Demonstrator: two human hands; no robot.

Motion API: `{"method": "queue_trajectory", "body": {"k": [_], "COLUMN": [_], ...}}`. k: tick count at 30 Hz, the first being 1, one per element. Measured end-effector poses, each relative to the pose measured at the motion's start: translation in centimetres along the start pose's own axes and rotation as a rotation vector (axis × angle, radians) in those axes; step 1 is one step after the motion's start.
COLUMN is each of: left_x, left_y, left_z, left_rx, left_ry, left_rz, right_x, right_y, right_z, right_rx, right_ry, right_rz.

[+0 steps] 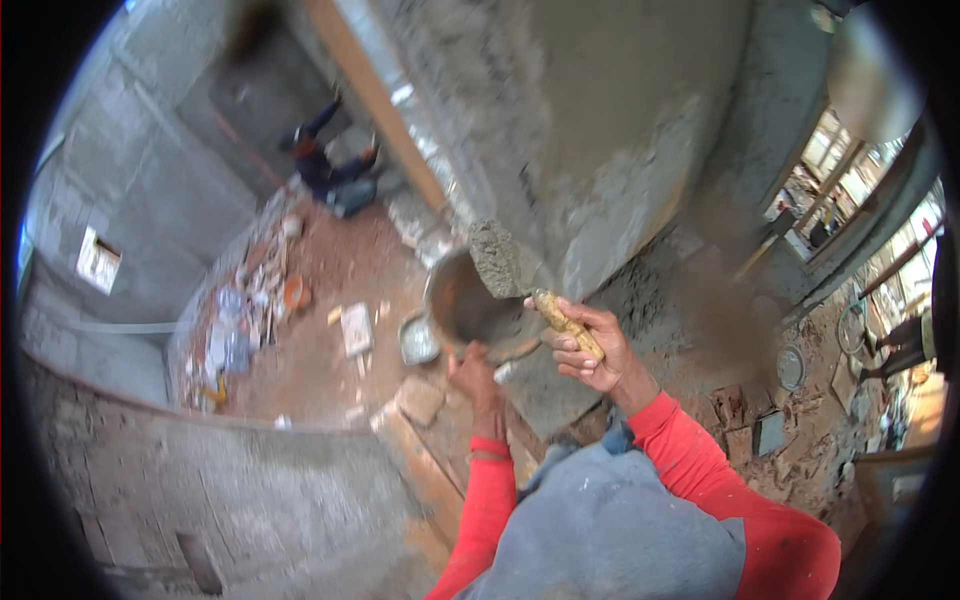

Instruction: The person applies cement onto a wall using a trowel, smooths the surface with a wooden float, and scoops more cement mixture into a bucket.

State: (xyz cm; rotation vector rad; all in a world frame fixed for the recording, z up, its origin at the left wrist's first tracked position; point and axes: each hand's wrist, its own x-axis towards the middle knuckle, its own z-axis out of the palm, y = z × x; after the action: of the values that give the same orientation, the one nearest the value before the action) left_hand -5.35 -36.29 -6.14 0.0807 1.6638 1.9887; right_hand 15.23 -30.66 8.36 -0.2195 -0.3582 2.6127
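Note:
My right hand (590, 345) is wrapped around the yellowish, worn handle of a trowel (565, 325). Wet grey mortar (494, 258) covers its blade, which is raised over a round bucket (432, 300). More grey mortar shows inside the bucket. At the near rim, my left hand (474, 376) is closed on the bucket's edge, with its fingers partly hidden. Just beyond the bucket rises a grey plastered wall (630, 110), smooth in places and rough along its lower edge.
A wooden board (375, 100) runs up the wall's left edge. Left of the bucket sit a small metal pan (418, 340) and a stone block (420, 399). Another person (335, 170) crouches at the far left near rubble. Broken bricks (735, 405) lie to the right.

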Motion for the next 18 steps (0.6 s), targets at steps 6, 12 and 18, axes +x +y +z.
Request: {"method": "queue_trajectory", "body": {"k": [6,12,18], "left_x": [5.2,21.3,19.9], "left_y": [-1.5,-8.1,-2.6], "left_z": [-3.8,-19.4,-29.7], "left_rx": [-0.074,0.339,0.989], "left_ry": [-0.004,0.58,0.75], "left_rz": [0.124,0.308,0.263], "right_x": [-2.5,-7.4,-15.9], "right_y": [-10.6,-27.1,-44.0], "right_z": [4.7,13.9,22.9], "right_rx": [-0.073,-0.348,-0.864], "right_ry": [-0.104,-0.176,0.142], "right_rz": [-0.366,-0.984,-2.025]}}
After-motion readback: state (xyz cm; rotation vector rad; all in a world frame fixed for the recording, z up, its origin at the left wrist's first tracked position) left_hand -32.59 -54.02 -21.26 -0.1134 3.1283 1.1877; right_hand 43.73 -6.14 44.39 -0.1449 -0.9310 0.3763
